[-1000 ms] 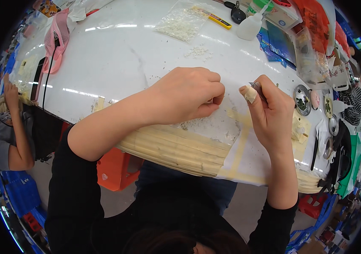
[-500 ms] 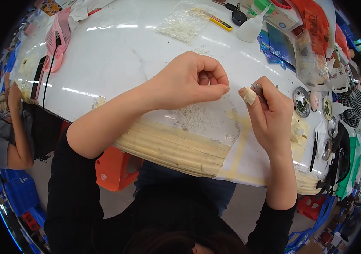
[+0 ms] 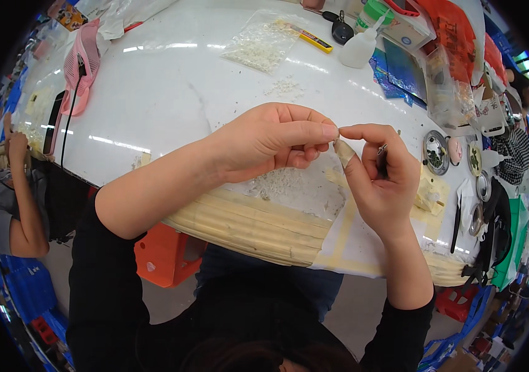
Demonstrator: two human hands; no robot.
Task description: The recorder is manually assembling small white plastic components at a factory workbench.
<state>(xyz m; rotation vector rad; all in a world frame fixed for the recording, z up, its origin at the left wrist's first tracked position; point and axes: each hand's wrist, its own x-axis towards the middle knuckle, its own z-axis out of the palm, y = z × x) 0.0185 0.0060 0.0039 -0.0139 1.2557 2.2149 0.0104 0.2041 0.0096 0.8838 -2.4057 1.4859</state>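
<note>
Above the white table, my left hand (image 3: pixel 277 139) is closed in a pinch, thumb against forefinger. What it pinches, if anything, is too small to name. The fingertips of my right hand (image 3: pixel 382 173) meet that pinch, and its thumb is wrapped in beige tape (image 3: pixel 343 152). Tucked in the curled fingers of that hand is a small dark metal tool (image 3: pixel 382 158), mostly hidden, its kind unclear. Beneath the hands lies a scatter of tiny white pieces (image 3: pixel 277 184), near the table's beige-taped front edge (image 3: pixel 258 223).
Farther back lie a clear bag of white bits (image 3: pixel 258 53), a yellow cutter knife (image 3: pixel 314 41) and a white squeeze bottle (image 3: pixel 359 53). Round metal dishes (image 3: pixel 436 152) stand at right. A pink mesh item (image 3: pixel 83 68) with a cable lies left, near another person's arm (image 3: pixel 21 192).
My hands have come together, fingertips now touching. The left hand has dropped slightly and turned; the right forefinger has stretched toward it, and the metal tool has shifted down into the right fingers.
</note>
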